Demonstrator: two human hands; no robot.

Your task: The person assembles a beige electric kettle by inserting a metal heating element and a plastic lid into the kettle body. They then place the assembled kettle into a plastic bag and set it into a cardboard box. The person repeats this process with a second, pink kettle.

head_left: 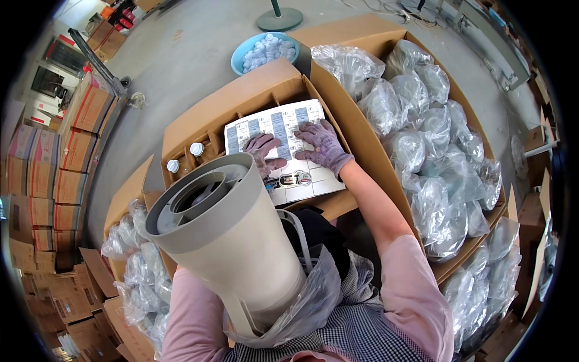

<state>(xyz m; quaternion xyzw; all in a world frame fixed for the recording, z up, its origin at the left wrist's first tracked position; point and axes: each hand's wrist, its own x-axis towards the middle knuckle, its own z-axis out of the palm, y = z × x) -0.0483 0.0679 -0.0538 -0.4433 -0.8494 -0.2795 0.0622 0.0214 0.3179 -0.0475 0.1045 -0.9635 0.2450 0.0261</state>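
Both my hands wear greyish-purple gloves and rest on a white flat piece printed with blue-grey panels and label-like blocks. It lies over a divided carton. My left hand lies on its left part with the fingers apart. My right hand is spread on its right part. Near my left hand is a dark and silver printed strip. Against my body leans a large beige cylinder with a grey rim, a handle and clear plastic round its base; it hides my left forearm.
Two white-capped bottles stand in the carton's cells. Beyond it is a blue basin of small pale pieces. On the right, a large carton holds plastic-wrapped items. Another bagged load sits left, near stacked boxes.
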